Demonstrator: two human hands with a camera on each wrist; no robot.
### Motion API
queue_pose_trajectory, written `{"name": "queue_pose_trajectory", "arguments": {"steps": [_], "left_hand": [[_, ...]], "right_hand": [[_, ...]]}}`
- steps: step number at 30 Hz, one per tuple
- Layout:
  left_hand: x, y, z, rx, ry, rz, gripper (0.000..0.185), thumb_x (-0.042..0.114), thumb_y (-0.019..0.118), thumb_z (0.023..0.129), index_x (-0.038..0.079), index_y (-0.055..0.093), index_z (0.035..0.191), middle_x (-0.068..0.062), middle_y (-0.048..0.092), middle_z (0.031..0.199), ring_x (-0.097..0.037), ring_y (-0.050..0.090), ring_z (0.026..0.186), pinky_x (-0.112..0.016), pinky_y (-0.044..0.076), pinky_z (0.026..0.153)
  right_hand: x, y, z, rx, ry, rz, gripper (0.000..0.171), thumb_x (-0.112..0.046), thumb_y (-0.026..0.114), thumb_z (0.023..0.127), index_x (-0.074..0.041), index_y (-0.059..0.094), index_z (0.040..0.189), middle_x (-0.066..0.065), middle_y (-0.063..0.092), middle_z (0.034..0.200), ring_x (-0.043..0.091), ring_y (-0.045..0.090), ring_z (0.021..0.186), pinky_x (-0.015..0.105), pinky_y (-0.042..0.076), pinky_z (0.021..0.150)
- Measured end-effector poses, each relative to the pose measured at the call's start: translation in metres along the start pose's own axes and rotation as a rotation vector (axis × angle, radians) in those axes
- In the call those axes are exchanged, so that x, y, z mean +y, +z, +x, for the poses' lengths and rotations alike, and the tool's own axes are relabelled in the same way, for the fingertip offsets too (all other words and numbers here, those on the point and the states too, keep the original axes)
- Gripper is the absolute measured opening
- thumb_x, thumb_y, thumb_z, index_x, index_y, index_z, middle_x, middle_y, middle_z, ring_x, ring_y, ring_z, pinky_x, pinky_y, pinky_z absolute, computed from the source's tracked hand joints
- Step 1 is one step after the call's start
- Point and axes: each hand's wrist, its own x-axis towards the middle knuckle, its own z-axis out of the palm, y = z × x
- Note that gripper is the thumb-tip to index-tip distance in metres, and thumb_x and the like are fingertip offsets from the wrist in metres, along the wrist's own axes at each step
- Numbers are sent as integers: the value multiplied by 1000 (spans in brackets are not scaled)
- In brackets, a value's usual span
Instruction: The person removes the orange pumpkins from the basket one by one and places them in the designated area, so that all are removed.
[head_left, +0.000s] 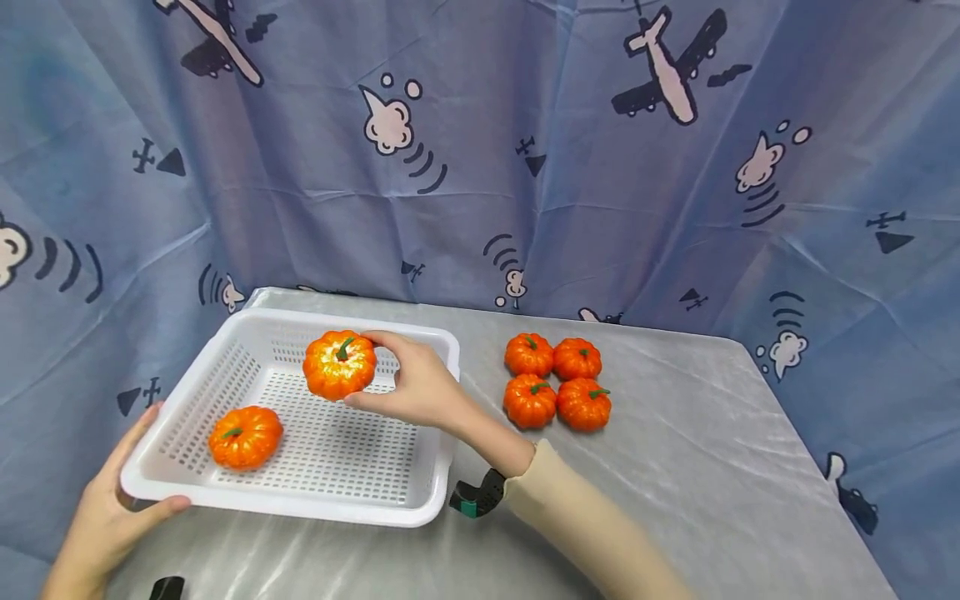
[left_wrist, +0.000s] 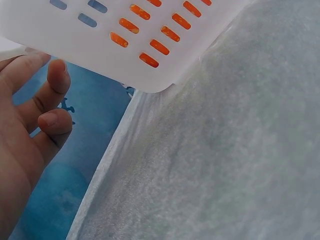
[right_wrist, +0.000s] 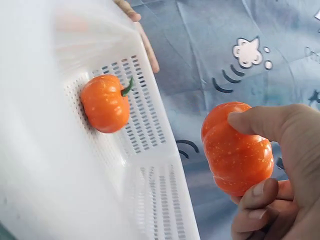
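Over the middle of a white perforated plastic basket (head_left: pixel 285 506), my right hand (head_left: pixel 420 385) pinches a small orange pumpkin (head_left: pixel 330 379) with a green stem between thumb and fingers. The right wrist view shows the thumb on one side of this pumpkin (right_wrist: pixel 235 152) and curled fingers on the other. A second pumpkin (head_left: pixel 247 439) lies on the basket floor near the left end. At the basket's front left corner, my left hand (head_left: pixel 105 521) grips the rim, thumb along the front and fingers along the left side. The left wrist view shows its fingers (left_wrist: pixel 55 82) beside the basket wall.
Several more orange pumpkins (head_left: pixel 529 402) sit in a tight cluster on the grey-covered table (head_left: pixel 697 450), right of the basket. A blue curtain (head_left: pixel 465 167) with printed planes hangs behind the table. A black band (head_left: pixel 483 493) is on the right wrist.
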Motion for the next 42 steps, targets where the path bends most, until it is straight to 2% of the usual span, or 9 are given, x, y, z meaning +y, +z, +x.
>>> {"name": "queue_pose_trajectory", "arguments": {"steps": [6,9,14,17,19,28,30,35,42], "left_hand": [[1,0,-1,-2,5,-35,121,-29,82,59,0,31,165,11,48,161,3,58,121,-8,39,97],[0,-1,-1,-5,9,-48,121,-29,82,59,-1,31,165,10,49,161,2,59,121,-8,39,98],[-1,0,1,-12,11,-42,121,-30,81,59,0,31,165,10,48,162,2,58,121,-7,40,97],[-1,0,1,-12,12,-49,122,-30,81,59,-1,30,165,9,47,162,2,58,122,-8,40,97],[-2,0,0,-8,11,-45,122,-30,81,59,0,31,165,10,47,162,2,58,122,-8,40,97],[-1,-1,0,-4,3,-9,122,-31,81,59,1,31,166,12,47,162,3,57,121,-6,40,96],[0,-1,0,0,-2,12,122,-31,80,59,1,30,166,13,48,161,4,58,120,-5,40,96],[2,0,0,3,-6,82,123,-32,80,59,2,30,166,16,47,160,5,57,120,-4,40,95],[1,0,1,-4,9,48,122,-33,78,60,1,29,166,14,44,163,5,55,124,-5,39,97]], "right_hand": [[12,-21,-21,47,50,64,74,-30,91,82,-14,60,148,2,68,136,5,35,50,20,37,53],[19,-29,-34,79,106,86,75,-31,91,82,-15,60,148,0,71,107,6,36,48,21,35,50],[35,-41,-56,136,182,91,77,-34,91,82,-17,59,150,-3,51,68,8,36,43,23,32,44],[46,-48,-71,170,215,108,77,-33,92,81,-17,59,150,-7,59,76,9,35,42,23,32,43],[54,-52,-81,183,237,103,78,-35,92,81,-18,59,150,-4,52,66,9,35,43,23,31,44],[91,-65,-133,259,380,99,80,-30,93,82,-13,55,151,0,44,68,8,31,46,22,32,47],[98,-69,-144,265,397,91,81,-30,92,83,-12,54,152,-1,33,57,7,30,46,22,29,47],[111,-78,-168,298,392,94,81,-25,91,84,-8,52,153,-4,33,54,5,28,46,22,25,47],[126,-77,-192,322,375,113,79,-18,91,83,-1,52,150,-6,33,53,3,28,46,20,25,46]]}}
